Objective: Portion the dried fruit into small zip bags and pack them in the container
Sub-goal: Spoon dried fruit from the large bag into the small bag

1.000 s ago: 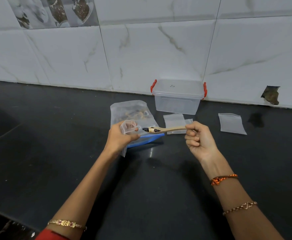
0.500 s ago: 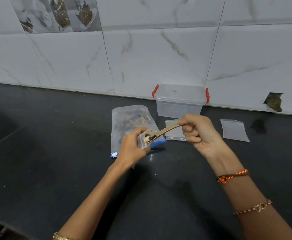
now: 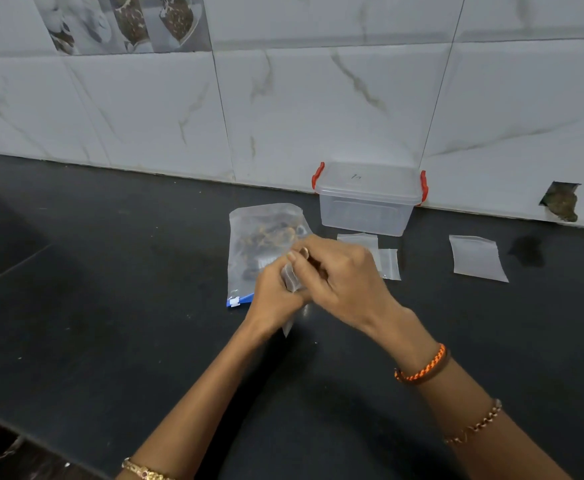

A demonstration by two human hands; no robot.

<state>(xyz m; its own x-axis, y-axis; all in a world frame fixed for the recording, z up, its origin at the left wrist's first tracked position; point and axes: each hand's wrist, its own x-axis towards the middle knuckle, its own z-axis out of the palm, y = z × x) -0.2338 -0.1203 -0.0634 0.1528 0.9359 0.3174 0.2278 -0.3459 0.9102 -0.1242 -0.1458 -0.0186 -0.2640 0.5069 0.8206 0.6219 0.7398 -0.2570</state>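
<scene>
Right now my left hand (image 3: 275, 299) grips a small zip bag (image 3: 291, 280) while my right hand (image 3: 339, 277) curls over its top; its contents are hidden. Behind, the big bag (image 3: 261, 237) holds dried fruit (image 3: 266, 235). Against the wall the lidded container (image 3: 368, 199) looks empty.

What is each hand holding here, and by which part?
The left hand grips a small clear plastic zip bag near its mouth. The right hand curls over the same spot; whether its fingers hold the bag or something else cannot be told.
</scene>
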